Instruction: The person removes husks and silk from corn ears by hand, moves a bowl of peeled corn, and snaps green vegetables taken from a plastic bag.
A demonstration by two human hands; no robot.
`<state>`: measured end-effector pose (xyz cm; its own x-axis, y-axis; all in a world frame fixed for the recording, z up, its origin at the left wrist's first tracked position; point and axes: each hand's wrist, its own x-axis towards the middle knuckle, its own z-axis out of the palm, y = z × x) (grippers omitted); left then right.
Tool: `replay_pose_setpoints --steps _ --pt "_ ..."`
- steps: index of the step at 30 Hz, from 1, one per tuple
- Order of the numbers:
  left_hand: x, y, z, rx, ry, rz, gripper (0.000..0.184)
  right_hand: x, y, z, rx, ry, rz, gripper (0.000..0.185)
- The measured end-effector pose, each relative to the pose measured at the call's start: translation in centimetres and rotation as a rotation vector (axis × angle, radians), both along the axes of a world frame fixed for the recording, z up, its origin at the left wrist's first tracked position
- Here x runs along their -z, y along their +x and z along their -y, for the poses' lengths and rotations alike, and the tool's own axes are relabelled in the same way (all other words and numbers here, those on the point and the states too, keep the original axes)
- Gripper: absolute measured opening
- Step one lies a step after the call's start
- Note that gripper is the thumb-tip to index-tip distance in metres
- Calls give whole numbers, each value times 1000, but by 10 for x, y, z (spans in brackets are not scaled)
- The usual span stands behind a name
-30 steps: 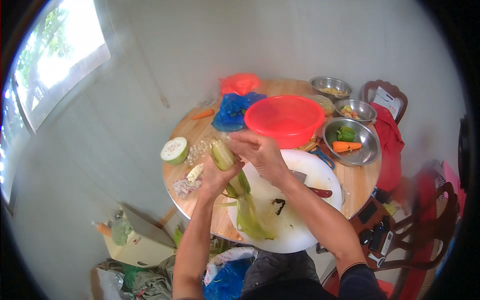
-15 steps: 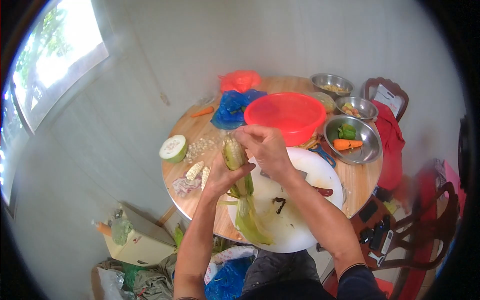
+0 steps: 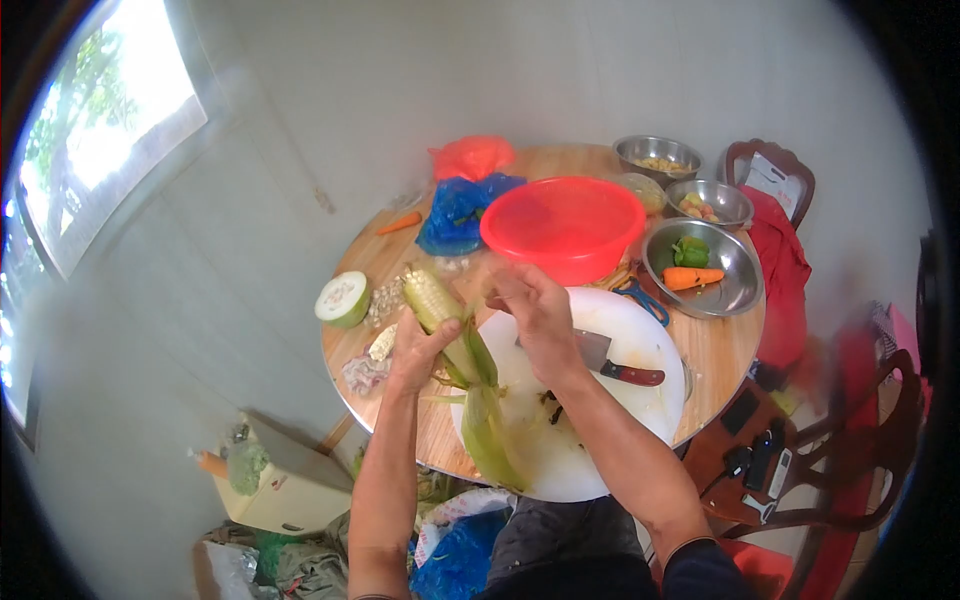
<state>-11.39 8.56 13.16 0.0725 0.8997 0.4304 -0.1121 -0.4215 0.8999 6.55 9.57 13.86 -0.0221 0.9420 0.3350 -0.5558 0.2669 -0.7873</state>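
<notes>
In left grip (image 3: 415, 350), partly hidden corn (image 3: 432, 299)

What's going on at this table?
A person is handling an ear of corn. The left hand grips the corn cob, kernels bare at the top, with green husk hanging over the white board. The right hand is raised beside it, fingers bent; whether it holds anything is unclear. A cleaver lies on the board, untouched by the left hand.

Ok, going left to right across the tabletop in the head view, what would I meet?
Cut green-skinned vegetable, ear of corn, right hand, knife handle, nearest metal bowl.
</notes>
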Motion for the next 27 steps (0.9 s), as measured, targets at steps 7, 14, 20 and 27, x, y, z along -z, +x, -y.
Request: replay_pose_setpoints --steps 7,14,20,27 --pt "-2 2 0 -70 -2 -265 62 -27 -20 -10 -18 225 250 38" --pt "-12 16 11 -20 37 -200 66 -11 -22 -19 172 157 248 30" --pt "8 2 -2 21 -14 117 51 20 -13 -9 131 -76 -101 31" --pt "11 10 -13 -172 61 110 44 13 -34 -5 56 72 -305 31"
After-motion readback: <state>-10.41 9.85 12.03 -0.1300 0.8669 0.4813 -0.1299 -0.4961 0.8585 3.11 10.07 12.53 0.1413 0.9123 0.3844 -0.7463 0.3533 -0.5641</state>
